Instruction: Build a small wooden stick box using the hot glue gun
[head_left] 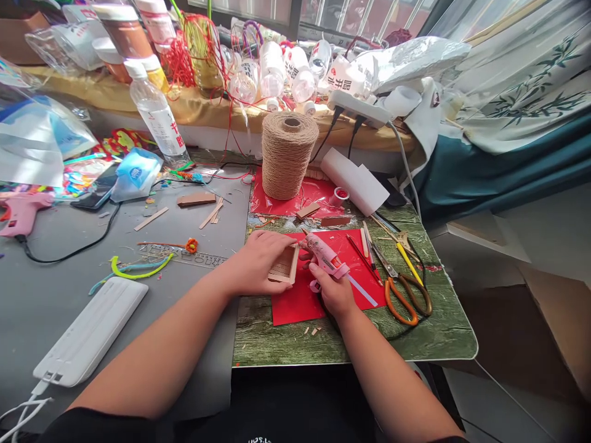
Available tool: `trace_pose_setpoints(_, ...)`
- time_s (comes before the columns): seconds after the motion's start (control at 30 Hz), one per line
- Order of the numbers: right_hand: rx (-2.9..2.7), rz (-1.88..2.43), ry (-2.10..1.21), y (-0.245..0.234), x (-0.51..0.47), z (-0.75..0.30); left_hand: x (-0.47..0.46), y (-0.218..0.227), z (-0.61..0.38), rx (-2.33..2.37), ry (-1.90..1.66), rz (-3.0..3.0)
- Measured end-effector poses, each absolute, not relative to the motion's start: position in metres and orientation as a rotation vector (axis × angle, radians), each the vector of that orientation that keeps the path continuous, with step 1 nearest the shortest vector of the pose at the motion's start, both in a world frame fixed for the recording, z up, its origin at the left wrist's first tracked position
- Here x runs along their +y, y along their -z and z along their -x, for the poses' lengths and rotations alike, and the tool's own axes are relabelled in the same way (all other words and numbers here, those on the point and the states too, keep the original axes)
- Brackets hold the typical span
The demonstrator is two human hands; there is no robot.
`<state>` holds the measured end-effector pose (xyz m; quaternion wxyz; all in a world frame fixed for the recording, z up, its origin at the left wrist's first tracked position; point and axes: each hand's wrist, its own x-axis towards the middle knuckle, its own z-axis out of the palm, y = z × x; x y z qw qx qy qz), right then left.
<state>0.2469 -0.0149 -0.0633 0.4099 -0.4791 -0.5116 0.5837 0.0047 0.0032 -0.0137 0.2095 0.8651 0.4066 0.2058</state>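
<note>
My left hand point(261, 261) is closed round a small wooden box point(287, 271) made of thin strips, its open side showing. In my right hand point(337, 292) is a pink glue gun point(325, 255) with a clear stick at its back end. The gun's nozzle points up and left, close to the box's upper right corner; whether it touches cannot be made out. Both things are over a red sheet point(295, 311). A pale strip point(364, 291) lies on the sheet, right of the gun.
Scissors point(401, 298) with orange handles, a yellow pen point(409, 263) and pencils lie at the right. A large twine spool point(289, 157) stands behind. A white power bank point(92, 332), ruler point(184, 253) and second pink glue gun point(23, 212) occupy the left side.
</note>
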Motion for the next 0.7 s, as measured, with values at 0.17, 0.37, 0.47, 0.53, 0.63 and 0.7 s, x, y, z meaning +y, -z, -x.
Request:
trace_pose_setpoints(0.17, -1.263, 1.213, -1.48, 0.0618, -0.0142, -0.2458, 0.0019, 0.0135, -0.0057, 1.144, -0.567, -2.404)
trace_pose_setpoints(0.37, -1.243, 1.174, -1.494, 0.0613, -0.0123, -0.245, 0.0024, 0.0168, -0.0058, 1.151, -0.606, -2.384)
trace_pose_setpoints(0.47, -1.233, 1.167, -1.495, 0.0635, -0.0116, -0.2451, 0.0024, 0.0172, -0.0056, 1.148, -0.612, -2.383)
trace_pose_setpoints(0.53, -1.232, 1.158, -1.495, 0.0653, -0.0113, -0.2452, 0.0022, 0.0168, -0.0056, 1.148, -0.61, -2.385)
trace_pose_setpoints(0.63, -1.237, 1.141, -1.495, 0.0663, -0.0113, -0.2455, 0.0021, 0.0161, -0.0059, 1.151, -0.606, -2.383)
trace_pose_setpoints(0.7, -1.24, 1.116, -1.483, 0.0648, -0.012, -0.246, 0.0022, 0.0158, -0.0062, 1.151, -0.6, -2.382)
